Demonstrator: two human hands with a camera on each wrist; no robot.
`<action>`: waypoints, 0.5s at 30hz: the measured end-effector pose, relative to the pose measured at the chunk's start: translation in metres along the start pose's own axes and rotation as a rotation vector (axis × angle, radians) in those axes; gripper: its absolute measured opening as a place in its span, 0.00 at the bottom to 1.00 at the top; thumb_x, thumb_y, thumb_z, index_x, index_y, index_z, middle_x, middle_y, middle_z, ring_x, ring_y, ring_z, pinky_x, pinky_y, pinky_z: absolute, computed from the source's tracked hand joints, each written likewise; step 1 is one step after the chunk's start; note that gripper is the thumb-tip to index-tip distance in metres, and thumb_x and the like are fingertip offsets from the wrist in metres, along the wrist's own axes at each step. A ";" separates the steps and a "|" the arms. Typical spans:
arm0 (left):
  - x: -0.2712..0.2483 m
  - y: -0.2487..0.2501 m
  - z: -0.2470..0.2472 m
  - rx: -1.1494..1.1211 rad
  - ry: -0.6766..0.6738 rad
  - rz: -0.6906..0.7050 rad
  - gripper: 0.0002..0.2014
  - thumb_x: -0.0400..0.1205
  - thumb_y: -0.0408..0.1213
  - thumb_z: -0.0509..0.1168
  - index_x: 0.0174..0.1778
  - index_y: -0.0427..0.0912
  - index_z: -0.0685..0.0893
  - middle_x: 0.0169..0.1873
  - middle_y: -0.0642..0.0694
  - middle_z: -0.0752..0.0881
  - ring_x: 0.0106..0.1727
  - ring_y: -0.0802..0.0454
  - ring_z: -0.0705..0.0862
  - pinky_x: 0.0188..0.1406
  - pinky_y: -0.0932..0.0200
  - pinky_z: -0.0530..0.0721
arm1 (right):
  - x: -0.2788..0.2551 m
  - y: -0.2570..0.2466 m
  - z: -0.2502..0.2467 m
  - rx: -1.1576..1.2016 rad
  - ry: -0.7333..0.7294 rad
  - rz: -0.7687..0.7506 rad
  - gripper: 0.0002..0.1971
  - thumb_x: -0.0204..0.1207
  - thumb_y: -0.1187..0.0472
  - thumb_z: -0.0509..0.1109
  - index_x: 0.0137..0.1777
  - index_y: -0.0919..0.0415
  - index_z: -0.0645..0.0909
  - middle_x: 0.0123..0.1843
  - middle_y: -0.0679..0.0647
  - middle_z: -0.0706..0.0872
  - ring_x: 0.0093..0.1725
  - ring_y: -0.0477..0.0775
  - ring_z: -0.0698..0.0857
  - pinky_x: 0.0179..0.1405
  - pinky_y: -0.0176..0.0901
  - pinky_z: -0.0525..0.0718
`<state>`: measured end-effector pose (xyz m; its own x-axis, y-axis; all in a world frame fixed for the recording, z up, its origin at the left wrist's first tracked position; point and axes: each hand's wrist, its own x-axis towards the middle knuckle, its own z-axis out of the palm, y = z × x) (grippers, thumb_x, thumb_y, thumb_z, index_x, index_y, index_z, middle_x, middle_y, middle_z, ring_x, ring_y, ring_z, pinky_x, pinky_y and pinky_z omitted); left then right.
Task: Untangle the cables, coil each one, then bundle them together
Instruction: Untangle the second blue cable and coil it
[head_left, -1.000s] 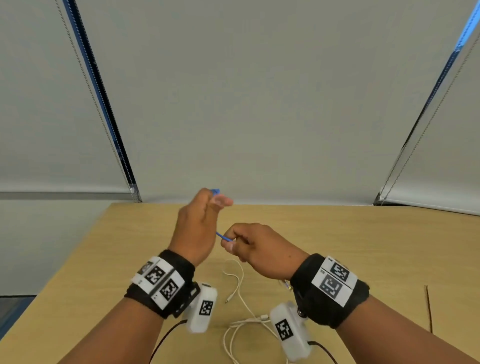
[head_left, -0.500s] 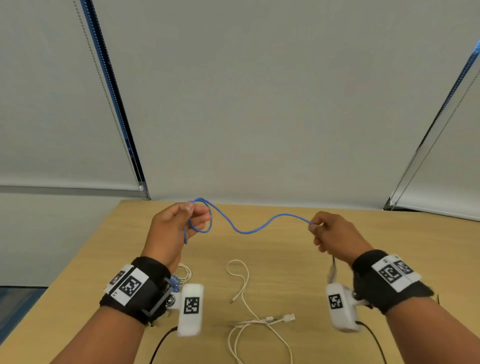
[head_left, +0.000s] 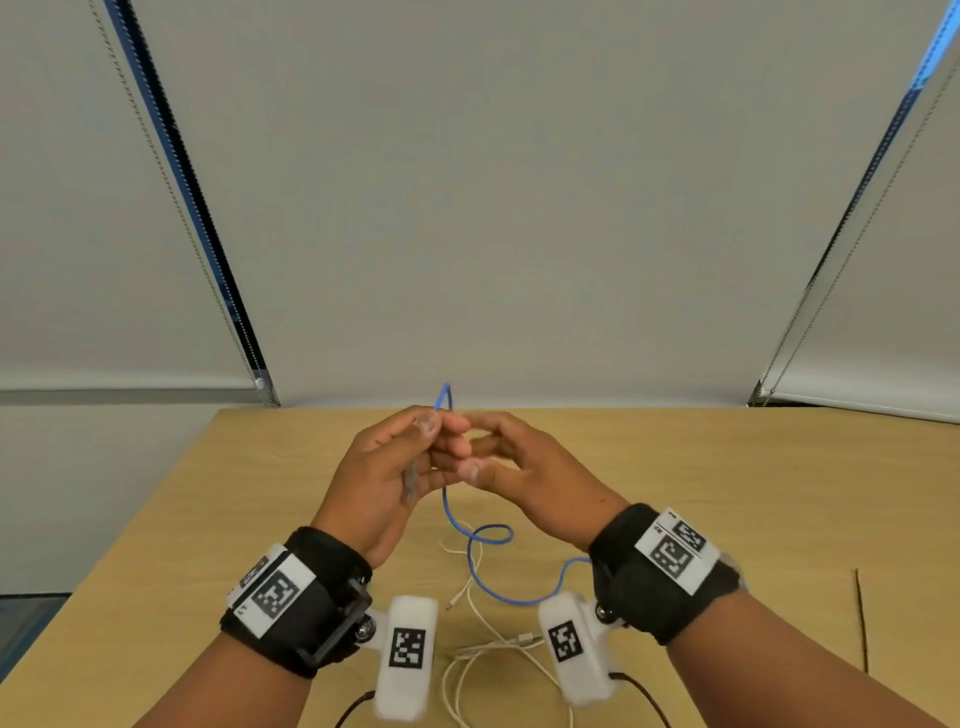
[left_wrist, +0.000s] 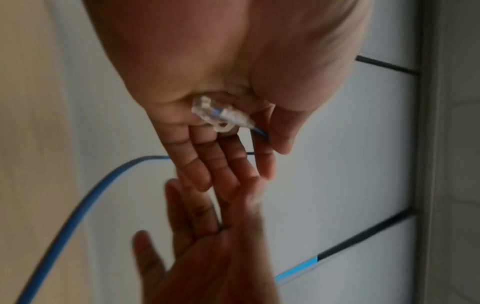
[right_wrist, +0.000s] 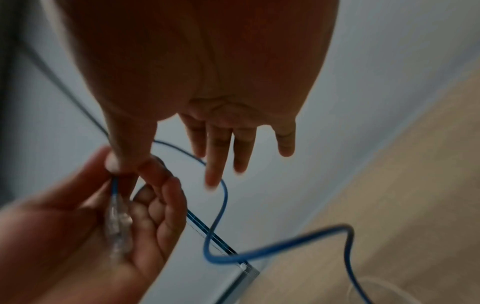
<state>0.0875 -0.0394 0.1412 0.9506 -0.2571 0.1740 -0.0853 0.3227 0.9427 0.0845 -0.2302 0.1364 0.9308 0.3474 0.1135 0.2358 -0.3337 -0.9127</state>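
Both hands have come back together above the table (head_left: 727, 493). Left hand (head_left: 384, 467) pinches the blue cable (head_left: 488, 582) near its clear plug (left_wrist: 221, 115), thumb against fingers. Right hand (head_left: 524, 478) meets it, fingers (right_wrist: 215, 160) straight and spread. Below the fingers, blue slack loops onto white cables (head_left: 488, 654).

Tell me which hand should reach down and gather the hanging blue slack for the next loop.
The right hand, probably. Its fingers are spread and grip nothing, and the blue cable trails down beneath its wrist. The left hand pinches the cable by its clear plug, so it should anchor the coil.
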 end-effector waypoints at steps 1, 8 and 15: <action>0.000 0.004 -0.001 -0.052 0.025 -0.002 0.12 0.83 0.42 0.66 0.48 0.38 0.92 0.41 0.38 0.90 0.43 0.46 0.89 0.44 0.53 0.90 | -0.001 0.002 0.002 0.019 -0.005 0.009 0.25 0.80 0.52 0.76 0.76 0.49 0.76 0.61 0.46 0.90 0.66 0.41 0.85 0.74 0.56 0.80; 0.005 0.019 -0.004 0.301 0.083 -0.070 0.15 0.80 0.50 0.70 0.45 0.41 0.93 0.31 0.41 0.87 0.24 0.52 0.80 0.26 0.60 0.82 | -0.003 0.020 0.012 -0.212 -0.188 0.168 0.22 0.82 0.44 0.71 0.74 0.45 0.77 0.41 0.46 0.88 0.32 0.40 0.87 0.44 0.41 0.87; 0.019 0.047 -0.014 -0.376 0.292 -0.001 0.11 0.87 0.42 0.62 0.45 0.40 0.85 0.42 0.40 0.92 0.46 0.45 0.93 0.45 0.52 0.92 | -0.016 0.027 0.009 -0.081 -0.281 0.086 0.17 0.90 0.44 0.58 0.58 0.47 0.88 0.26 0.46 0.74 0.29 0.46 0.72 0.33 0.32 0.73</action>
<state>0.1055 -0.0168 0.1844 0.9994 -0.0076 0.0351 -0.0220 0.6439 0.7648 0.0737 -0.2369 0.1068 0.8371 0.5402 -0.0860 0.1915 -0.4368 -0.8789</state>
